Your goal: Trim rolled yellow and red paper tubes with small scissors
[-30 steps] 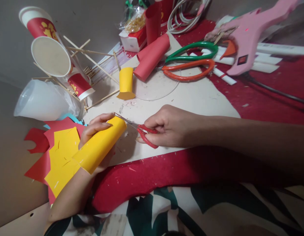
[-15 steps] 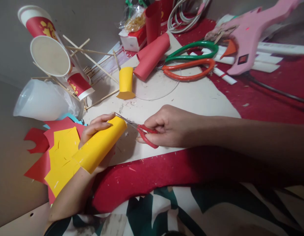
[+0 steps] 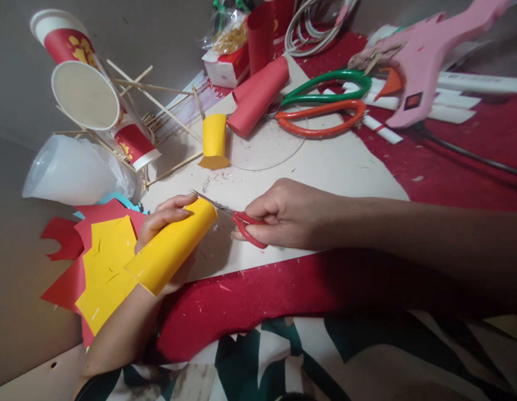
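Gripping red scissors (image 3: pixel 248 233) in your right hand (image 3: pixel 286 214), you should be angling blades (image 3: pixel 224 209) clear of your left hand (image 3: pixel 158 221), holding the yellow tube (image 3: pixel 175 245).

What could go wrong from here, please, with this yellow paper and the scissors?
The red-handled scissors in the right hand reach close to the left hand, so a slip might nick it. The yellow paper tube could crease if squeezed harder. The pink glue gun seems to show a red light, so it may be hot.
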A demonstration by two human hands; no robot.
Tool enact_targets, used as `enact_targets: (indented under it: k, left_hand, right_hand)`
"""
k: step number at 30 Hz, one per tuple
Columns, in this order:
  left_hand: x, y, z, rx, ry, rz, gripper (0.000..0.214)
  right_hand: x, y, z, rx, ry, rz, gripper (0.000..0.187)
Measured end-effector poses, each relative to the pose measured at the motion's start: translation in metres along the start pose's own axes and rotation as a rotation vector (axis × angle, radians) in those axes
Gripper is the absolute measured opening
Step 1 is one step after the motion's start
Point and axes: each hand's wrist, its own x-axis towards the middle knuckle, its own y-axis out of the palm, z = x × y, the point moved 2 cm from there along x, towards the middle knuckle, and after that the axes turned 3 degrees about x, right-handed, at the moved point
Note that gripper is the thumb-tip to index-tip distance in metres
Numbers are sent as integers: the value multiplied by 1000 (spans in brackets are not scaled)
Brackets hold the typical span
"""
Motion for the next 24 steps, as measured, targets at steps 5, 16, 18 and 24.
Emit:
enact_targets:
  k: [5, 16, 18, 24]
  left_hand:
    - [0, 1, -1, -23, 15, -13, 40]
    - [1, 2, 1, -55, -23, -24, 39]
    - [0, 1, 1, -68, -44, -19, 38]
    - [-4, -2, -2, -36, -36, 33, 42]
  right_hand:
    - [-2, 0, 0, -5, 74, -13, 41]
    - [-2, -2, 4, 15, 131, 32, 40]
    - [-2, -2, 4, 28, 147, 50, 41]
    - [0, -1, 2, 22, 126, 79, 44]
